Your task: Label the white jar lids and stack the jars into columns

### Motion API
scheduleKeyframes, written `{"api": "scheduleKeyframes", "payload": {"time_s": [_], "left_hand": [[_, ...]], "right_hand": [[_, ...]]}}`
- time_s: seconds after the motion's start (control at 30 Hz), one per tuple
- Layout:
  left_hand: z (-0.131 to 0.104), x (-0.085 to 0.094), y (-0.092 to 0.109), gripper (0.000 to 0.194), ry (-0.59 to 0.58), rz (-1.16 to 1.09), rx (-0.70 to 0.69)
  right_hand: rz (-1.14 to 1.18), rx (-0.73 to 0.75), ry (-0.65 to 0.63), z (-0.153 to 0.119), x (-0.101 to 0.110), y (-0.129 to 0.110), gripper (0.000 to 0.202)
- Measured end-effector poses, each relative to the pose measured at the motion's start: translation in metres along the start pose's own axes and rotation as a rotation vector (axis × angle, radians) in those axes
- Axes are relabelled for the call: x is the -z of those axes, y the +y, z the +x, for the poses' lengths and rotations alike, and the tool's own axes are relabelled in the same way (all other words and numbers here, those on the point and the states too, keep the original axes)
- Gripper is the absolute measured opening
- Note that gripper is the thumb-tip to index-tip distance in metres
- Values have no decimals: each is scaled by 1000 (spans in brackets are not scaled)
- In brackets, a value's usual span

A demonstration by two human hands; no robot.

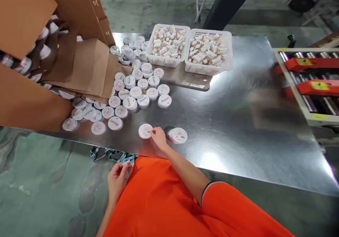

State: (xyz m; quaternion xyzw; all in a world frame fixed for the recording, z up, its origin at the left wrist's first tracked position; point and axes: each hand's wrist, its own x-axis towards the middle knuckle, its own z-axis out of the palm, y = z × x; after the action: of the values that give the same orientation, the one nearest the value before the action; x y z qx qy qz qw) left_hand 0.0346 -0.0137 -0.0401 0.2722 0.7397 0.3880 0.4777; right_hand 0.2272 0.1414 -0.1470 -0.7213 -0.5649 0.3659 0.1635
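Observation:
My right hand [158,137] has its fingertips pinched at the right edge of a round white tin [145,131] that lies label up near the table's front edge. A short stack of similar tins [179,135] stands just to the right of that hand. Below the table edge, my left hand [117,180] pinches a small pale sticker piece [127,164] between thumb and fingers. Many more white tins [129,103], some with printed lettering, are spread over the table's left part.
Two white baskets [169,62] [209,68] full of small bottles stand at the back. An open cardboard box [26,103] with tins and brown dividers lies at the left. Beyond the metal table [238,124], a roller conveyor [304,104] with red parts is at the right.

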Motion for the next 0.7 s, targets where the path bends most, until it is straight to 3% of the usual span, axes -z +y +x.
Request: {"api": "scheduleKeyframes", "payload": {"time_s": [0.17, 0.53, 0.6, 0.7], "left_hand": [[1, -1, -1, 37, 3, 2, -7], [-1, 0, 4, 39, 7, 16, -29], [-2, 1, 3, 40, 14, 23, -34], [-4, 6, 0, 42, 40, 38, -28]], "right_hand": [[-118, 13, -6, 2, 1, -7, 17], [-56, 11, -11, 6, 5, -5, 6], [-43, -27, -3, 12, 11, -3, 5], [-51, -50, 100, 40, 28, 0, 19]]}}
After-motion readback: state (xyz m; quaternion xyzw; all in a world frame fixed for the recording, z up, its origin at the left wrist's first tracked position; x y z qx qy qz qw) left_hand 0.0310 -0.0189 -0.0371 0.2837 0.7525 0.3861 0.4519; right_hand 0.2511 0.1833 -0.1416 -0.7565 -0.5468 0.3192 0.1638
